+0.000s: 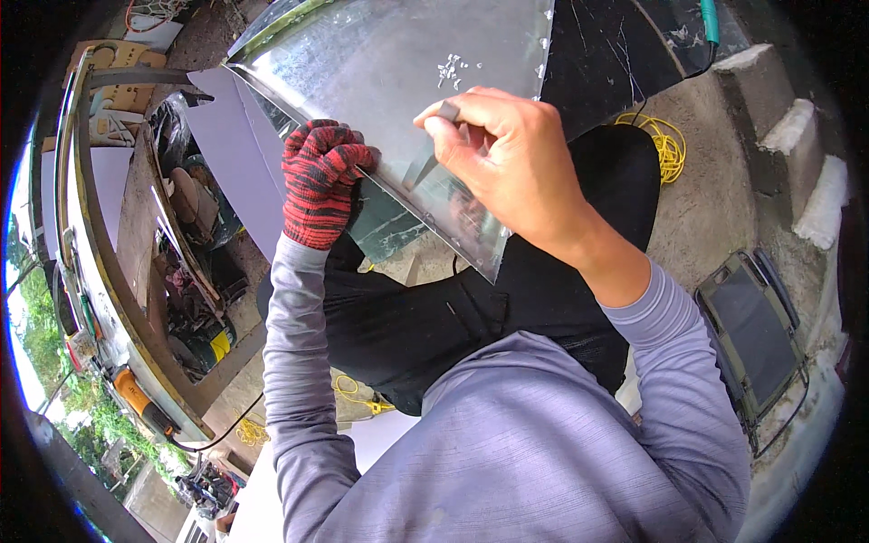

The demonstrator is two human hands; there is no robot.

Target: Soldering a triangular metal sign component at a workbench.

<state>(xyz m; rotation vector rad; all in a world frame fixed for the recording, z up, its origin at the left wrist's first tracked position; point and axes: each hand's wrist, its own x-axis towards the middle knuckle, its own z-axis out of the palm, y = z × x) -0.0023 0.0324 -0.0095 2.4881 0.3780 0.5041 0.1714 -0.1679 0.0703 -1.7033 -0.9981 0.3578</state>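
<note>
A shiny triangular metal sheet (362, 72) lies before me, its near corner pointing toward my lap. My left hand (321, 181), in a red-and-black knit glove, is closed around the sheet's left edge. My bare right hand (511, 167) pinches a flat grey metal strip (419, 170) between thumb and fingers. The strip slants down to the left, and its lower end meets the sheet near that same edge. Small pale scraps (450, 71) lie in a loose heap on the sheet, beyond my right hand. Whitish flecks dot the sheet's right edge.
Yellow cord (667, 149) is coiled beyond my right knee. A dark framed panel (753, 330) rests at the right, below rough concrete blocks (792, 127). To the left, an orange-and-black power tool (143, 398) sits by a curved frame (118, 281). A teal handle (710, 23) shows at the top right.
</note>
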